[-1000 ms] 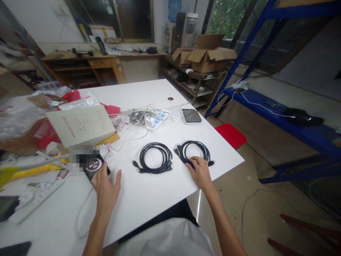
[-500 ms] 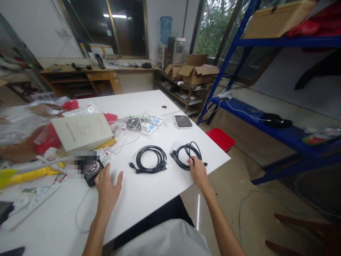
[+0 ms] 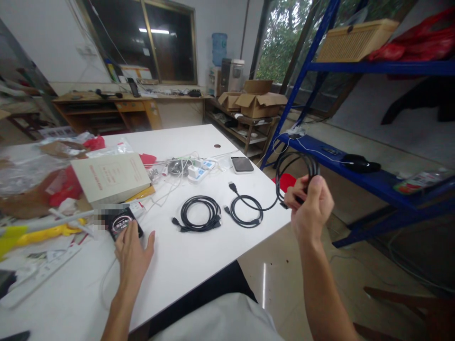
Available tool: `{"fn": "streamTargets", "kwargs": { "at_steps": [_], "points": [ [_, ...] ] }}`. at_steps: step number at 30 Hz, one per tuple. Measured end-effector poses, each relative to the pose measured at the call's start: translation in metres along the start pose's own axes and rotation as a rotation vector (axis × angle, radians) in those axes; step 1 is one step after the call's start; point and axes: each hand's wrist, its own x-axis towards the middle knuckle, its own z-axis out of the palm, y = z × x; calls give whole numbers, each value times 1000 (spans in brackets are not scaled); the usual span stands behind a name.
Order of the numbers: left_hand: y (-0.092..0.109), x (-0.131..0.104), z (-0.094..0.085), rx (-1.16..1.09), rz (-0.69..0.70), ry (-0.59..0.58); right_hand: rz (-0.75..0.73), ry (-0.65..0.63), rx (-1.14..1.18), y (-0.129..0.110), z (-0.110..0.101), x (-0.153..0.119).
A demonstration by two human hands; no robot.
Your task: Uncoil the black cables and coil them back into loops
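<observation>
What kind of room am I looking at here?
Probably a small workshop or office workroom: coiled black cables and a power strip on a white table, with open cardboard boxes on a rack behind.

Seemingly matt plastic black cables.

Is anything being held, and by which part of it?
The right hand grips a black cable by one side of its gathered loops. The left hand lies over a black device without a clear grip.
</observation>
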Motion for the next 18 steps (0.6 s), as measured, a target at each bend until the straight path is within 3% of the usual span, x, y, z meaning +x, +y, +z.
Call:
{"fn": "streamTargets", "kwargs": {
  "at_steps": [4, 8, 13, 18],
  "points": [
    [5, -1, 3, -41, 29, 10, -111, 10, 97, -58, 24, 13],
    [17, -4, 5, -83, 32, -14, -67, 1, 152, -80, 41, 9],
    [55, -12, -5, -335, -26, -98, 66, -87, 219, -54, 59, -19],
    [103, -22, -32, -741, -320, -360, 388, -239, 299, 6, 71, -73]
  ]
}}
